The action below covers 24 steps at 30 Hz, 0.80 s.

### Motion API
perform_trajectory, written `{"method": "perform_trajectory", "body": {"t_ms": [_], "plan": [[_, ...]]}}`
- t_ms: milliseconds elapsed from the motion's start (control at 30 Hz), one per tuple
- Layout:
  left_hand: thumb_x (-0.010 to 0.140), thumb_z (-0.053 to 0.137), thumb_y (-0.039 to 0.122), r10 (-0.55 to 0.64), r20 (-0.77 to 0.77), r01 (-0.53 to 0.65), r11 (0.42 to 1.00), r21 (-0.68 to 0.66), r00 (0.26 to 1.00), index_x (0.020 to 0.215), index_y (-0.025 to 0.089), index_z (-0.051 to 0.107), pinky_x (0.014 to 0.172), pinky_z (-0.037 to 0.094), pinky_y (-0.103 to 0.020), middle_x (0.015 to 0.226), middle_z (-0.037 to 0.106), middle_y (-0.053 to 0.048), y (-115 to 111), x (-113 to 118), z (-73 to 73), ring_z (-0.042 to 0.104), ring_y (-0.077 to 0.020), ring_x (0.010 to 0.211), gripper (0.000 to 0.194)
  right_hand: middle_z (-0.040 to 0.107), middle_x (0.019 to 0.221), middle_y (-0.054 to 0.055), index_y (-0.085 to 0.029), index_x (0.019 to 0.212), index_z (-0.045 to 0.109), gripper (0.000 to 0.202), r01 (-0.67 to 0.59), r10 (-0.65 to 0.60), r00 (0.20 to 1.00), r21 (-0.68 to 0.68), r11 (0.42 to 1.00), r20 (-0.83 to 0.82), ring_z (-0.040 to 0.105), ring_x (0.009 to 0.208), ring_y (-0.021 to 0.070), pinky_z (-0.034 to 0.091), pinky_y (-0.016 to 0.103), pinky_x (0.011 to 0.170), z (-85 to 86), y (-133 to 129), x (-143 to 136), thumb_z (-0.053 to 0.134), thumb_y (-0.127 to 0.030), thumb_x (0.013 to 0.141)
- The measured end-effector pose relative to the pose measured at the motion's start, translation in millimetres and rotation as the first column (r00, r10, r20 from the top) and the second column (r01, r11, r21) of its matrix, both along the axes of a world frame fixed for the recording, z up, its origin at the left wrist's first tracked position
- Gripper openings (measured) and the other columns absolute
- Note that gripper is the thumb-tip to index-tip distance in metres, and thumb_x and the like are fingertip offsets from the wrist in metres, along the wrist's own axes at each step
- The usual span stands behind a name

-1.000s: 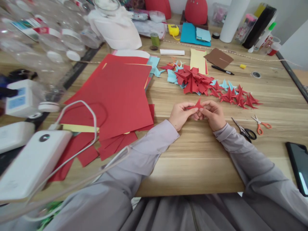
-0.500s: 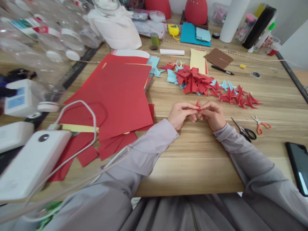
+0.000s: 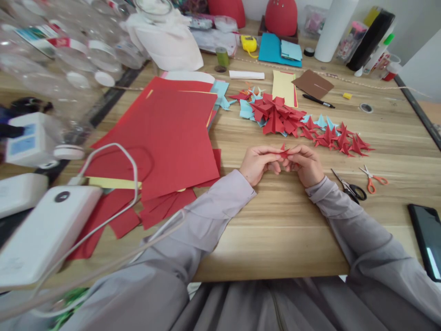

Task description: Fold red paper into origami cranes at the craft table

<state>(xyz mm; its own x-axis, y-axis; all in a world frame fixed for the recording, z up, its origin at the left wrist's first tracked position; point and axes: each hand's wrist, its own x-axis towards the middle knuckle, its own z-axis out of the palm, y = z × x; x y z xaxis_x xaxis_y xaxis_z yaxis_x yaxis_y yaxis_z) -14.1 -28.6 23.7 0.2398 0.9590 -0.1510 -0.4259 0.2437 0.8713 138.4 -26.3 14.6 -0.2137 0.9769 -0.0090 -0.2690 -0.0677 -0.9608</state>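
Observation:
A small piece of folded red paper [image 3: 284, 152] is pinched between both hands above the wooden table. My left hand [image 3: 258, 163] grips its left side with thumb and fingers. On its right side, my right hand [image 3: 306, 164] is closed on it in the same way. The fingertips cover part of the paper. Just beyond the hands lies a heap of red folded paper pieces [image 3: 277, 114], with light blue folded pieces [image 3: 322, 122] among them. More red pointed pieces [image 3: 344, 138] spread out to the right.
Large red sheets [image 3: 175, 138] lie left of the hands. Black scissors [image 3: 349, 187], orange-handled scissors [image 3: 372, 178] and a phone [image 3: 427, 236] are at the right. A white power bank [image 3: 51, 230] with a cable sits left, near plastic bottles [image 3: 72, 59].
The fingers have shifted slightly around the folded red paper, and more of its red surface shows between the fingertips. Both hands otherwise stay in nearly the same place.

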Motion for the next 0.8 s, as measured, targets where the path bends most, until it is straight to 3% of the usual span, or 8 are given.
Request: {"method": "perform_trajectory", "body": {"t_ms": [167, 400, 600, 800], "plan": [[0.055, 0.070, 0.017, -0.015, 0.008, 0.015, 1.000, -0.008, 1.000, 0.069, 0.010, 0.064, 0.040, 0.045, -0.024, 0.059, 0.067, -0.004, 0.7, -2.0, -1.6, 0.057, -0.0123, 0.040, 0.016, 0.068, 0.059, -0.002, -0.019, 0.076, 0.058, 0.017, -0.041, 0.041, 0.999, 0.018, 0.999, 0.000, 0.059, 0.047, 0.0118, 0.047, 0.024, 0.046, -1.4, -0.4, -0.3, 0.070, -0.026, 0.067], [0.061, 0.070, 0.019, -0.003, 0.016, 0.003, 1.000, 0.016, 1.000, 0.086, 0.011, 0.065, 0.046, 0.049, -0.025, 0.064, 0.068, -0.003, 0.3, -1.1, -2.2, 0.059, -0.0114, 0.044, 0.027, 0.064, 0.054, -0.005, -0.020, 0.078, 0.054, 0.021, 0.007, -0.007, 1.000, 0.017, 1.000, 0.030, 0.055, 0.042, 0.0094, 0.043, 0.021, 0.043, -1.5, 1.6, 0.4, 0.070, -0.028, 0.067], [0.059, 0.073, 0.021, -0.005, -0.006, 0.005, 0.999, 0.036, 1.000, 0.081, 0.010, 0.064, 0.045, 0.049, -0.026, 0.061, 0.067, -0.002, -1.6, -0.2, -2.0, 0.059, -0.0122, 0.044, 0.026, 0.063, 0.057, -0.005, -0.021, 0.078, 0.054, 0.023, -0.035, 0.032, 0.999, 0.065, 0.997, 0.040, 0.056, 0.045, 0.0095, 0.043, 0.020, 0.042, -2.3, 1.2, -0.9, 0.072, -0.028, 0.067], [0.061, 0.074, 0.023, 0.007, -0.031, -0.005, 0.997, 0.078, 1.000, 0.083, 0.011, 0.063, 0.048, 0.050, -0.026, 0.063, 0.067, -0.002, -2.6, 0.3, -0.5, 0.060, -0.0120, 0.046, 0.027, 0.062, 0.058, -0.005, -0.021, 0.075, 0.052, 0.024, -0.001, -0.001, 0.999, 0.057, 0.998, 0.037, 0.056, 0.047, 0.0095, 0.044, 0.020, 0.041, -4.9, 2.5, -0.8, 0.073, -0.028, 0.066]]}}
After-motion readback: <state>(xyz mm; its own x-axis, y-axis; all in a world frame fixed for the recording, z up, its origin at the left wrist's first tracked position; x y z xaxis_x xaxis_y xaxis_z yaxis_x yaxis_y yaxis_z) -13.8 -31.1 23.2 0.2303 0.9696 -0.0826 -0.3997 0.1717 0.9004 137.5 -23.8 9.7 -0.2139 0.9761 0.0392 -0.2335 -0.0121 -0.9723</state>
